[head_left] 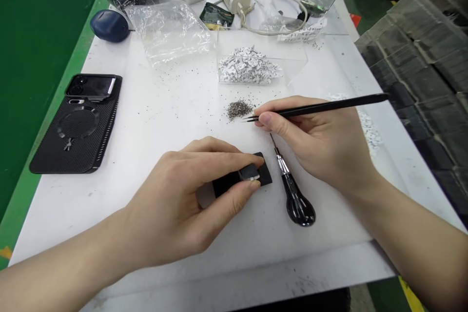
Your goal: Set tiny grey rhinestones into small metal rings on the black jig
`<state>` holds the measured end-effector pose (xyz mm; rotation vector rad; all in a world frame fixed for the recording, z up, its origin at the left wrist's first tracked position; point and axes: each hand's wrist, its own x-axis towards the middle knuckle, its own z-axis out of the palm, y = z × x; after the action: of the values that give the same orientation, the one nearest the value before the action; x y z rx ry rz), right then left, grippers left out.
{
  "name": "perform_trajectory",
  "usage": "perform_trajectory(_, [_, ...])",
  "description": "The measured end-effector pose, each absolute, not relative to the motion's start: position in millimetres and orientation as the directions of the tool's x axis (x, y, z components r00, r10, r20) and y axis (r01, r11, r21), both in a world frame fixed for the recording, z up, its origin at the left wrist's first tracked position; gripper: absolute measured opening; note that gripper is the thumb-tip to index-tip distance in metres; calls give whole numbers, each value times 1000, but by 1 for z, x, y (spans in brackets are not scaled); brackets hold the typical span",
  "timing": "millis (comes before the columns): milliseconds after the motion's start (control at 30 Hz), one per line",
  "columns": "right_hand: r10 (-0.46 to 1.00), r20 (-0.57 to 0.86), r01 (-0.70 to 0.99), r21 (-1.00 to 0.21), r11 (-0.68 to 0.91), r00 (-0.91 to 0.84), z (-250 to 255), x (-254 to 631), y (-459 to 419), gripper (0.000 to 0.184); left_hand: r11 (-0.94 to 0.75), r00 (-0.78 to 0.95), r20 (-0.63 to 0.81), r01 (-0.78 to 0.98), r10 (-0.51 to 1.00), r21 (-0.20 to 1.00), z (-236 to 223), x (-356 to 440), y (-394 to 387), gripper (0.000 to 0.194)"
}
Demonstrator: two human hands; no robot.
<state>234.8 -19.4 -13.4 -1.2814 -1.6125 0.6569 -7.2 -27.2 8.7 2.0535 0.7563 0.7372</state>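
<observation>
A small dark part (pixel 249 171) is pinched between thumb and forefinger of the left hand (pixel 186 200), above a flat black block (pixel 266 168) on the worktop (pixel 164 126). Black tweezers (pixel 329 106) are gripped in the right hand (pixel 318 144), their points held just beside a heap of tiny metal pieces (pixel 239 108); whether any piece is caught cannot be told. The part is judged light and stiff, best taken by opposite edges with mild pressure. The metal pieces, probably easily scattered, are best picked singly with fine tips.
</observation>
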Motion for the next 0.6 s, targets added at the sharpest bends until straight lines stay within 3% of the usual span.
perform_trajectory(300, [936,351,531,-792,300,-4,-11,232,-22,14,-493,626,278,196,728,848,4,-5,-29,29])
perform_trajectory(600, [948,317,507,-816,278,-9,-12,235,-21,9,-493,648,238,243,723,835,7,-7,-27,24])
